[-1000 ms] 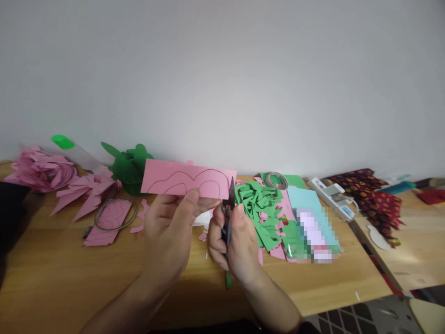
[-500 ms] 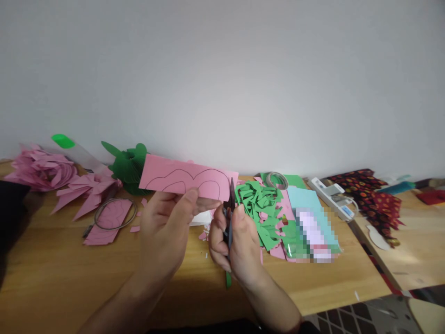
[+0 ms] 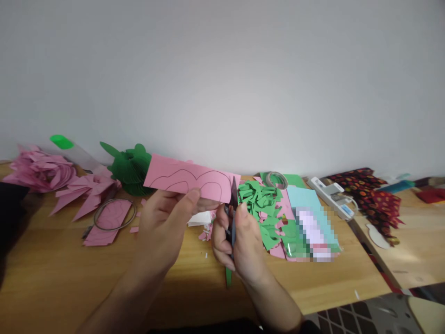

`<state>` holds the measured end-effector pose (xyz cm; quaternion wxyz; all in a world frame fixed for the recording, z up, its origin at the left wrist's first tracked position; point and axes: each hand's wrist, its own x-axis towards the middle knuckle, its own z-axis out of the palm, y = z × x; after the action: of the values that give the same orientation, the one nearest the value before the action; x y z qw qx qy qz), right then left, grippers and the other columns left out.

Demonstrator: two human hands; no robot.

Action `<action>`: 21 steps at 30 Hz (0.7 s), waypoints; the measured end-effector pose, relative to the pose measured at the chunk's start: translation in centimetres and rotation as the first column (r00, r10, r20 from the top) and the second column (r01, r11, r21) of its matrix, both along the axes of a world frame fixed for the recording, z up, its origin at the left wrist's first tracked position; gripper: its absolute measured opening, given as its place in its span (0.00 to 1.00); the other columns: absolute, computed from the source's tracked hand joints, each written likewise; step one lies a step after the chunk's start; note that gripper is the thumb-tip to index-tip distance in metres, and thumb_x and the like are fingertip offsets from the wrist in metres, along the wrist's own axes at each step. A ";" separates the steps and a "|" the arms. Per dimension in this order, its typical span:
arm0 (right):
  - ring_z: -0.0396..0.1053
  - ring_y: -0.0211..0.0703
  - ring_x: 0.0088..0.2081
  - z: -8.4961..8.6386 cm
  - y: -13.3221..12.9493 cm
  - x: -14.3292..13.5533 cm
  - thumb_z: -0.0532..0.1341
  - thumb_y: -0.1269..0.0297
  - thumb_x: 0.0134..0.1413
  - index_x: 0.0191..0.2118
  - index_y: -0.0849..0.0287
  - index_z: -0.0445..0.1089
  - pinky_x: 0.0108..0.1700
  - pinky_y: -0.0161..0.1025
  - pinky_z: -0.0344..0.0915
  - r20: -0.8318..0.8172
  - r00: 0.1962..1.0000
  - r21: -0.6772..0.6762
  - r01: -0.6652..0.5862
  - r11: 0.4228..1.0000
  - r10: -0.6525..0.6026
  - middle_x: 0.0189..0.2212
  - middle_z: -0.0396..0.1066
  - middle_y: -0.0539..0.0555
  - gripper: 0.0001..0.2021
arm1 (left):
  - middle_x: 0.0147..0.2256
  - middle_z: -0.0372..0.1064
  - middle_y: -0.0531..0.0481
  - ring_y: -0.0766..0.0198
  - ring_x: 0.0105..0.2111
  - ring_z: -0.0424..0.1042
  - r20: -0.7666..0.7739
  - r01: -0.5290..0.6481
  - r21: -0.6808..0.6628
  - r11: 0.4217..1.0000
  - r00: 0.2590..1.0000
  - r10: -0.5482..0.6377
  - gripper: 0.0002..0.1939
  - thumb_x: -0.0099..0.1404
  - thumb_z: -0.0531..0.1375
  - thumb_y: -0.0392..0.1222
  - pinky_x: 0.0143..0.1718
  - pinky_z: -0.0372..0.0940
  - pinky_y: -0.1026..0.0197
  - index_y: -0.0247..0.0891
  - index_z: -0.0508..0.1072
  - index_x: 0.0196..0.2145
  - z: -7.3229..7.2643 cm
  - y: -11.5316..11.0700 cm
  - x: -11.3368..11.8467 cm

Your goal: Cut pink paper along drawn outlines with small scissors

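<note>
My left hand (image 3: 167,222) pinches a strip of pink paper (image 3: 174,174) along its lower edge, thumb in front. Dark curved outlines are drawn on the paper. My right hand (image 3: 239,241) is wrapped round a pair of scissors (image 3: 234,192), blades pointing up at the paper's right end. The handles are mostly hidden by my fingers. Behind and right of the scissors lies a heap of green paper scraps (image 3: 260,199). A second pink piece with drawn lines (image 3: 111,222) lies on the table at the left, under a metal ring (image 3: 135,213).
Folded pink paper shapes (image 3: 45,169) and a green paper fan-out (image 3: 130,169) stand along the wall. To the right are a tape roll (image 3: 276,180), light blue paper (image 3: 306,199), a power strip (image 3: 332,198) and patterned dark cloth (image 3: 365,195). The wooden table (image 3: 187,297) ends at the lower right.
Both hands have shifted slightly to the right, carrying the pink paper and the scissors. The blades remain at the paper's right end.
</note>
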<state>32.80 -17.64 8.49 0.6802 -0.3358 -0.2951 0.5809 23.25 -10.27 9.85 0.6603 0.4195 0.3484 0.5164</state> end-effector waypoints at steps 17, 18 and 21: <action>0.38 0.25 0.11 0.1 -0.1 0.4 0.52 0.42 0.63 0.29 0.56 0.57 0.11 0.22 0.40 0.036 0.999 -0.004 -0.036 0.999 0.036 0.13 0.49 0.38 0.22 | 0.17 0.74 0.56 0.60 0.20 0.77 0.056 -0.022 -0.022 1.000 0.998 0.023 0.09 0.53 0.67 0.37 0.25 0.77 0.60 0.39 0.69 0.22 0.6 0.1 0.4; 0.39 0.25 0.11 0.1 -0.1 0.4 0.52 0.42 0.63 0.29 0.56 0.57 0.11 0.22 0.40 0.043 0.998 -0.001 -0.038 0.999 0.038 0.13 0.49 0.37 0.21 | 0.17 0.73 0.57 0.61 0.19 0.77 0.073 -0.026 -0.022 0.999 0.997 0.028 0.09 0.52 0.67 0.36 0.25 0.77 0.61 0.40 0.69 0.21 0.7 0.1 0.5; 0.39 0.25 0.10 0.1 0.0 0.3 0.52 0.42 0.62 0.29 0.56 0.57 0.11 0.23 0.40 0.055 0.998 0.002 -0.025 1.000 0.025 0.13 0.49 0.37 0.22 | 0.16 0.72 0.59 0.65 0.17 0.75 0.144 -0.014 -0.007 1.000 0.990 0.015 0.11 0.48 0.67 0.32 0.24 0.76 0.65 0.39 0.68 0.17 1.1 0.3 0.7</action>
<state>33.12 -17.59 8.60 0.6652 -0.3470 -0.3187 0.5793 24.00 -10.00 10.96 0.6812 0.3767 0.3045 0.5489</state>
